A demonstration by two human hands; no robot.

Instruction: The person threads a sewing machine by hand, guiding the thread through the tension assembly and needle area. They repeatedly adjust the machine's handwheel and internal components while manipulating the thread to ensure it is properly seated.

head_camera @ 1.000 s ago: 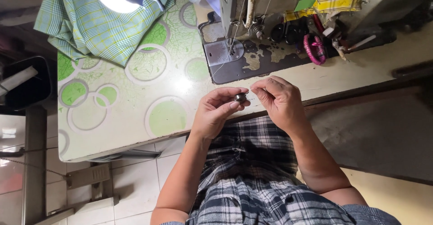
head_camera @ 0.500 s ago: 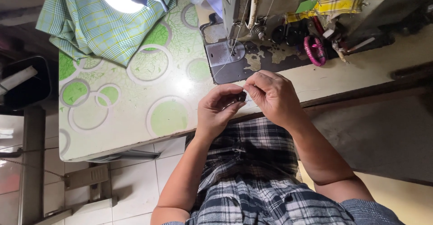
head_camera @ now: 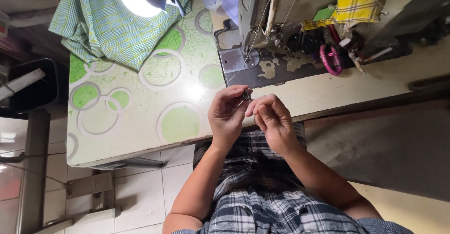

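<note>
Bobbin between pinching hands (both closed)

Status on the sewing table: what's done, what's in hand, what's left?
Done: the green checked cloth lies bunched at the table's far corner, away from the sewing machine. In hand: left hand and right hand meet at the table edge, fingertips pinching a small dark part; a thin thread seems to run up to the machine. Left: nothing lies under the needle plate yet.
</note>
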